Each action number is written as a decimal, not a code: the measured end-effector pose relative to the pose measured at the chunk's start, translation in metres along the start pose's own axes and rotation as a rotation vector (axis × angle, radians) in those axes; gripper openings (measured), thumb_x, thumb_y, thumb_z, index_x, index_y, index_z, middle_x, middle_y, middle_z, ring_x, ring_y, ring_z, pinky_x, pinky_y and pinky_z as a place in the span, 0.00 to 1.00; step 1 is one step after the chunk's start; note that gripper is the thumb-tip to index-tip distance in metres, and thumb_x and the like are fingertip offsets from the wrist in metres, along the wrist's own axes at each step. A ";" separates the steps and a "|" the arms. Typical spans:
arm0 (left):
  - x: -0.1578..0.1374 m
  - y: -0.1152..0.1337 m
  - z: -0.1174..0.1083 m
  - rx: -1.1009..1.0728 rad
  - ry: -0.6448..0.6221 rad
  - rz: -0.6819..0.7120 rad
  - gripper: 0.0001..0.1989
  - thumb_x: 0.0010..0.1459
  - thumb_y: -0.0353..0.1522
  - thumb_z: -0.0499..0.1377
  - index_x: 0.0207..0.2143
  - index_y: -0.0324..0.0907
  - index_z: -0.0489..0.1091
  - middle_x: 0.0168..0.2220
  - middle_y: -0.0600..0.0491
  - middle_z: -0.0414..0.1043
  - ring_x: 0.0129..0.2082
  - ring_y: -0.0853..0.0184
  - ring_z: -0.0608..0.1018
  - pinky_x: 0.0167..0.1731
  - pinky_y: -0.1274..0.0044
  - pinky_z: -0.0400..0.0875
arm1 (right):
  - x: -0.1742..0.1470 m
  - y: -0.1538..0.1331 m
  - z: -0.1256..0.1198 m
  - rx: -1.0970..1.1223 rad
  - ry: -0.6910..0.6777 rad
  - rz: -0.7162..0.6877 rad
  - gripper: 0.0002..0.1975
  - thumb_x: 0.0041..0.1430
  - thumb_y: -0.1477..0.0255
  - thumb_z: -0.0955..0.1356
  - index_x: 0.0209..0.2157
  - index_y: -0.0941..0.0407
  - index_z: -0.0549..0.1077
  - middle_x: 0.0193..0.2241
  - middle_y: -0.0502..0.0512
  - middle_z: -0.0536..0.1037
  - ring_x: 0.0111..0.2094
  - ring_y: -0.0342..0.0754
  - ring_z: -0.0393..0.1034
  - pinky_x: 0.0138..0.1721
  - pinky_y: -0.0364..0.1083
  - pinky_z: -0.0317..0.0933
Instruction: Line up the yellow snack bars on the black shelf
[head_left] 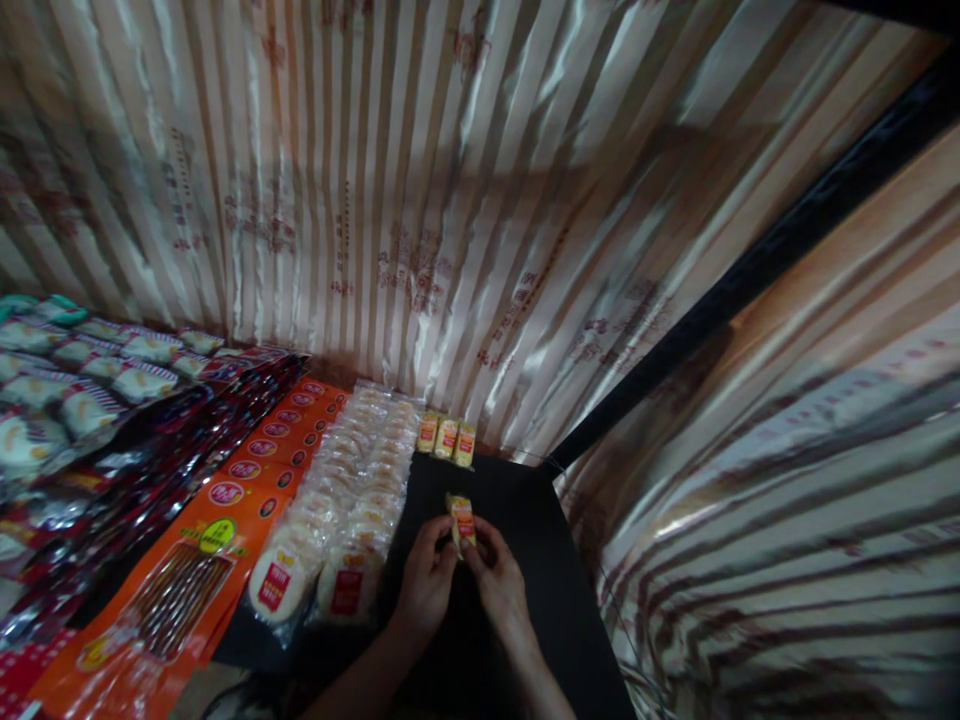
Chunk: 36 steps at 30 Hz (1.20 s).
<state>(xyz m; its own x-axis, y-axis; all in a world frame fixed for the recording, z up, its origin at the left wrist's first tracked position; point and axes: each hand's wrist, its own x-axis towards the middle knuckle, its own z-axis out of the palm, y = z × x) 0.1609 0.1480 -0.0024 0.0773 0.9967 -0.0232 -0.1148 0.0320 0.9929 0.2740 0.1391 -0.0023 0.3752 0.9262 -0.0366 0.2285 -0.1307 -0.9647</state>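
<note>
Between my two hands is a small yellow snack packet (463, 522) with a red label, held upright above a black tabletop (517, 500). My left hand (429, 575) pinches its left edge. On its right side and lower front, my right hand (495, 575) grips with thumb and fingers. Three matching yellow packets (447, 438) stand side by side at the back of the table, beyond my hands. Left of my hands, round white crackers in clear wrappers (349, 585) with red labels lie in two overlapping rows.
Orange snack bags (225, 490) overlap in a row farther left, followed by dark red shiny packets (172, 470) and white packaged snacks (90, 400). Striped plastic sheeting (420, 200) hangs behind and to the right. A black post (712, 300) slants up from the table's back right corner.
</note>
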 end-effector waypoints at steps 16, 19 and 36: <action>0.002 -0.017 0.003 0.102 -0.004 0.002 0.12 0.47 0.28 0.55 0.35 0.42 0.72 0.47 0.46 0.69 0.47 0.61 0.72 0.38 0.74 0.73 | 0.089 0.021 -0.009 -0.077 0.297 -0.064 0.27 0.45 0.57 0.63 0.44 0.59 0.66 0.41 0.61 0.74 0.42 0.52 0.69 0.46 0.49 0.60; 0.004 -0.023 0.003 0.133 0.033 0.046 0.12 0.46 0.27 0.53 0.35 0.41 0.72 0.44 0.46 0.71 0.46 0.62 0.73 0.41 0.72 0.72 | 0.108 0.022 -0.007 -0.144 0.349 -0.101 0.26 0.46 0.57 0.62 0.44 0.59 0.66 0.39 0.61 0.74 0.40 0.52 0.69 0.44 0.48 0.61; 0.006 -0.027 0.000 0.222 0.045 0.126 0.14 0.46 0.25 0.51 0.35 0.40 0.72 0.40 0.48 0.73 0.42 0.65 0.75 0.46 0.71 0.69 | 0.132 0.009 0.015 -0.721 0.395 -0.107 0.18 0.53 0.68 0.60 0.43 0.62 0.69 0.40 0.67 0.74 0.43 0.57 0.67 0.46 0.51 0.55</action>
<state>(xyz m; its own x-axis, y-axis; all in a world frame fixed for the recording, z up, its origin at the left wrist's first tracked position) 0.1650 0.1528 -0.0297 0.0314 0.9943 0.1016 0.0999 -0.1043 0.9895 0.3120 0.2654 -0.0194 0.5764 0.7713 0.2698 0.7501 -0.3685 -0.5492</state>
